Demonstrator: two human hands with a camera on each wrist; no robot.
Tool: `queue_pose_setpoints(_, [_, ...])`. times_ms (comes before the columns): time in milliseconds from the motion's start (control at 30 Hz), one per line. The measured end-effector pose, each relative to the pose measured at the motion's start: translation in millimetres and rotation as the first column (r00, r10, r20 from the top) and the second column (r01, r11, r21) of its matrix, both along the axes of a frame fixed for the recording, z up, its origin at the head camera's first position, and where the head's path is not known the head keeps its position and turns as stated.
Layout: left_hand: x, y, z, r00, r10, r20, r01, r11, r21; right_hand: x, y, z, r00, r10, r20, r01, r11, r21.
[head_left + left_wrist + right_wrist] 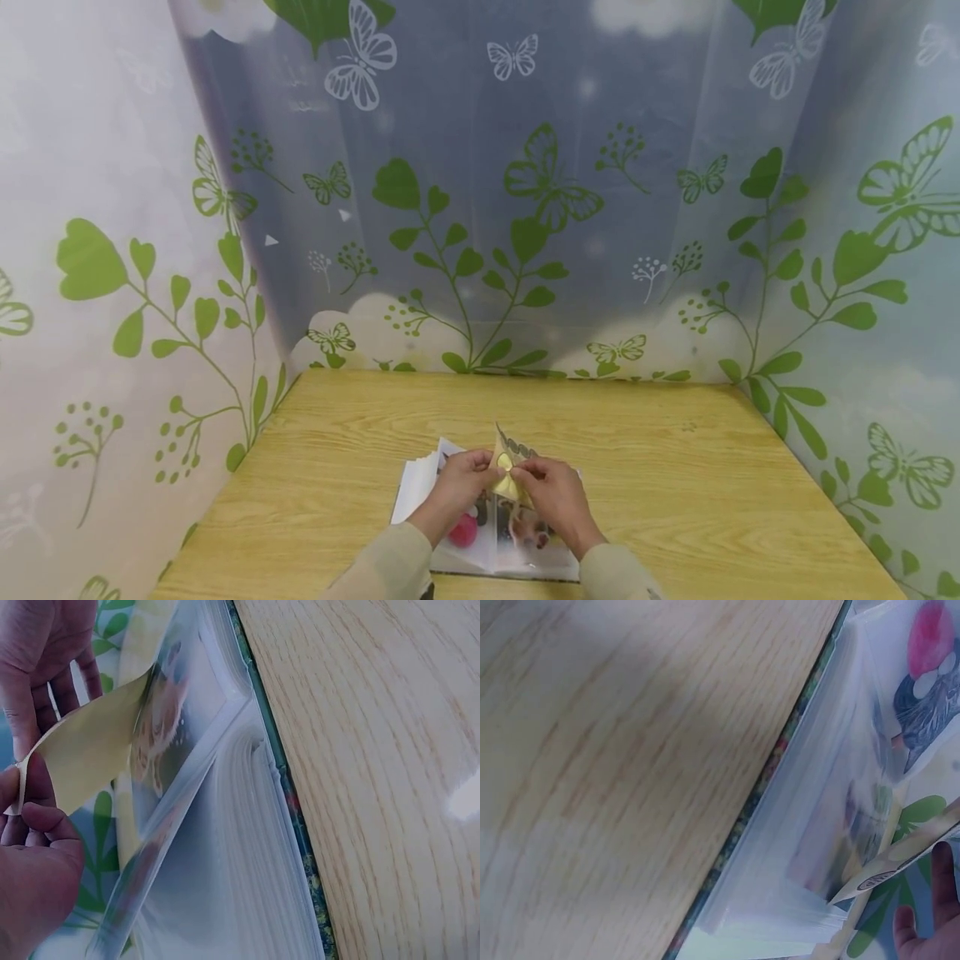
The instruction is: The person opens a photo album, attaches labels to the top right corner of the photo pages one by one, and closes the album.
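Yellow card (507, 468), stiff and partly folded, raised just above the open photo album (480, 546), near the front edge of the table and about midway across it. Pale yellow on the side seen from the left wrist view (86, 754); a printed oval mark near one edge in the right wrist view (885, 870). Pinched at its left edge by the left hand (459, 483), thumb and fingertips closed on the paper, seen close in the left wrist view (34, 855). Pinched at its right edge by the right hand (553, 492), fingers curled in over the card; only part of the palm and fingers visible in the right wrist view (930, 915). Both hands close together, nearly touching above the album's middle.

Album lying flat, clear plastic sleeves fanned up on the left (240, 847), a pink-and-dark picture showing through one page (930, 652). Dark patterned cover edge along the wood (772, 765).

Light wooden table (675, 467) underneath. Sheer curtain (525, 208) printed with green leaves and butterflies behind and to both sides. Beige sleeves at the wrists (390, 567).
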State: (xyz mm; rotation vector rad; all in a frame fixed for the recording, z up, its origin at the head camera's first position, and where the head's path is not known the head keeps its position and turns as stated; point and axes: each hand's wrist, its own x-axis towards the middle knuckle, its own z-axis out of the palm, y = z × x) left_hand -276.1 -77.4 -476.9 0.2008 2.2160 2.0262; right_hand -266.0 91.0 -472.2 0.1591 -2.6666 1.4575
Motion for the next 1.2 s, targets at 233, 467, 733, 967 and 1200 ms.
queue_pose_setpoints(233, [0.5,-0.1,-0.4,1.0,-0.01,0.001,0.01,1.0,0.018,0.7,0.3,-0.4,0.999,0.003,-0.037,-0.002,1.0,0.019])
queue_pose_setpoints(467, [1.2,0.7,1.3,1.0,-0.007,0.023,0.007,1.0,0.025,0.8,-0.1,-1.2,1.0,-0.007,0.001,0.007,1.0,-0.002])
queue_pose_setpoints(733, [1.7,-0.9,0.4,1.0,-0.015,0.017,0.015,0.999,0.035,-0.4,-0.7,-0.5,0.999,-0.045,0.0,0.045,0.999,0.003])
queue_pose_setpoints(967, [0.4,-1.0,-0.4,0.998,0.051,0.021,-0.051,0.999,-0.003,-2.3,-1.4,-0.7,0.996,-0.084,-0.007,0.084,0.996,0.025])
queue_pose_setpoints(1200, [0.7,-1.0,1.2,0.988,0.155,-0.022,-0.156,0.985,-0.074,-2.2,-1.5,-0.8,0.994,-0.11,-0.028,0.111,0.993,0.045])
